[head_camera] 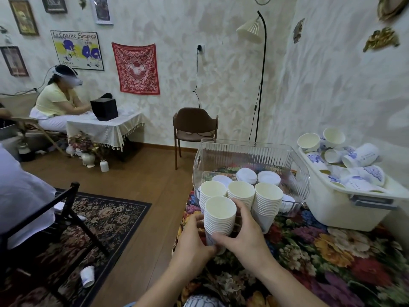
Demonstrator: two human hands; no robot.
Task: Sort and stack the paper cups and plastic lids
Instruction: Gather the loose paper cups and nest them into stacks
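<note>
Floral tablecloth (309, 251) was underfoot; the near cup stack (219, 218) was clasped by left hand (192, 238) and right hand (244, 234), best kept upright.

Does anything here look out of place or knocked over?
Yes. One paper cup lies on its side on the floor by the rug, away from the table. The loose cups in the white bin are a jumble, unlike the neat stacks.

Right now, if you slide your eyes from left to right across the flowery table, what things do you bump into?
The stack of cups held in both hands → the tall stack of cups → the clear bin with white lids → the white tub of loose cups.
</note>
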